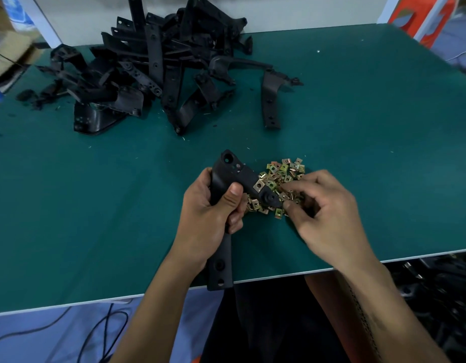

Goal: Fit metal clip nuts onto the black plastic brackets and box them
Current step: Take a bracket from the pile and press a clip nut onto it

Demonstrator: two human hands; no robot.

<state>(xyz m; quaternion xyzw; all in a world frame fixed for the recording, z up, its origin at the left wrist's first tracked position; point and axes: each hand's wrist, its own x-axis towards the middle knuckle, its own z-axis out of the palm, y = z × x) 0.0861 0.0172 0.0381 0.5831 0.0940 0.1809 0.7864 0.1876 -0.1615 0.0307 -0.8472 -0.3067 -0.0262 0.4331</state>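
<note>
We see two hands over the green surface (357, 113). The left hand (211, 216) grips one black plastic bracket (228, 171), fingers and thumb wrapped round its middle; it is a long, angled piece with round holes at both ends, and its lower end juts past the near edge of the surface. One brass-coloured clip nut (258, 185) sits on its short arm. The right hand (328, 210) reaches into the loose pile of clip nuts (283, 171) (dozens, too many to count), its fingertips curled among them; we cannot tell whether it pinches one. A heap of brackets (148, 72) lies at the far left, one more bracket (272, 98) apart beside it.
</note>
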